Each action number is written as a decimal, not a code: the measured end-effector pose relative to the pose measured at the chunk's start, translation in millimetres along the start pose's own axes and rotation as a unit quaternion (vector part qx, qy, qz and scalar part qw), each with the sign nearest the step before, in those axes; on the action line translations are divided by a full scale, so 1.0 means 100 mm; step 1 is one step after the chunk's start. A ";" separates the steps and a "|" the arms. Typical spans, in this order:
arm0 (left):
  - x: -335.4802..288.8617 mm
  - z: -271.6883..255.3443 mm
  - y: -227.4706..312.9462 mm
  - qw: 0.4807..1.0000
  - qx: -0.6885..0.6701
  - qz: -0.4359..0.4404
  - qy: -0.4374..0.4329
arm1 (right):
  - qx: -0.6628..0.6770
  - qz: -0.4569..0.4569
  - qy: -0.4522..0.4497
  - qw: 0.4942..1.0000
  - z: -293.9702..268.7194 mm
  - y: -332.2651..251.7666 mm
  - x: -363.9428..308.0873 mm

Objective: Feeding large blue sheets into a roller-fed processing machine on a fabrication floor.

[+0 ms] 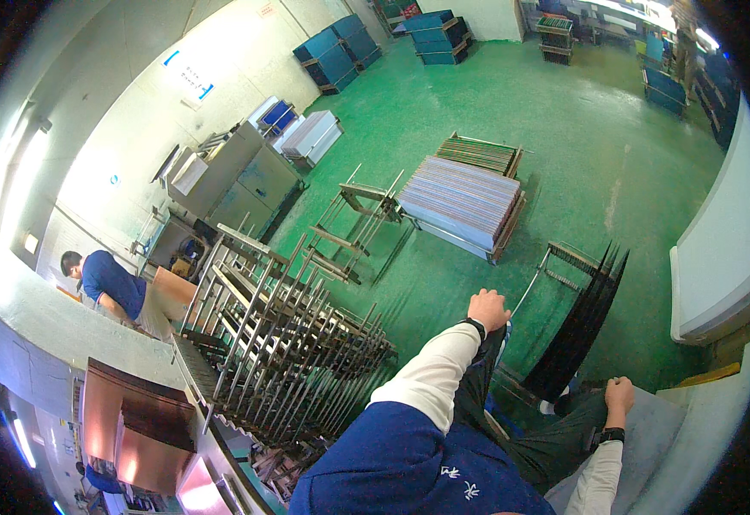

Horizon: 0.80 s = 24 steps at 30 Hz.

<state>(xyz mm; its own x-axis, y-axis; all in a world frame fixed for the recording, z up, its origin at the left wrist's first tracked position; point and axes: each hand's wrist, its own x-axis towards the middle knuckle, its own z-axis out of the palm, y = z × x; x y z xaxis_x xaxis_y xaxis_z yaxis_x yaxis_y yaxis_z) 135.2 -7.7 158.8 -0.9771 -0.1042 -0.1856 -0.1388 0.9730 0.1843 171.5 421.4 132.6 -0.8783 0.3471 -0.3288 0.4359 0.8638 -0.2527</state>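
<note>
Gripping the thin rod (525,296) of the dark-panel rack (577,330), your left hand (488,309) is fisted to steady it. Your right hand (619,396) rests curled, empty, on your knee (650,421), right of the rack.

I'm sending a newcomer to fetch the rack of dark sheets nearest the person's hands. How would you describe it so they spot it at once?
On the green floor, look right of the big flat pile of striped panels. Just beyond the person's left hand stands a small metal rack of dark sheets. Unlike the flat pile and the empty racks, its thin black sheets stand on edge, fanned.
</note>
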 end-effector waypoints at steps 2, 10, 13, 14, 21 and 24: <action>0.00 -0.01 0.00 1.000 -0.001 0.000 -0.002 | -0.001 0.001 0.000 1.000 0.00 0.00 0.01; -0.02 -0.04 -0.01 1.000 -0.011 -0.002 0.001 | -0.012 0.003 0.005 1.000 0.02 -0.02 0.02; -0.05 -0.05 0.01 1.000 -0.004 -0.006 -0.010 | -0.014 -0.005 0.008 1.000 0.02 0.01 -0.01; -0.05 -0.05 0.01 1.000 -0.004 -0.005 -0.011 | -0.013 -0.006 0.002 1.000 -0.02 0.00 -0.04; 0.02 0.05 0.01 1.000 -0.001 0.011 0.018 | -0.016 -0.065 0.008 0.998 0.14 0.21 0.09; 0.04 0.14 -0.13 0.998 -0.022 0.026 0.053 | 0.037 -0.059 0.008 0.998 0.25 0.22 0.15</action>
<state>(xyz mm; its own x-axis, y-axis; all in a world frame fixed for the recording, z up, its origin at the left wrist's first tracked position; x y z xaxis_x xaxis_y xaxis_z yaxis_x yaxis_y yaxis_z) 135.6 -17.6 141.9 -0.9944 -0.0766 -0.0728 -0.0917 0.9680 0.2335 173.0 436.6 99.2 -0.9269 0.2517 -0.2782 0.3428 0.8697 -0.3552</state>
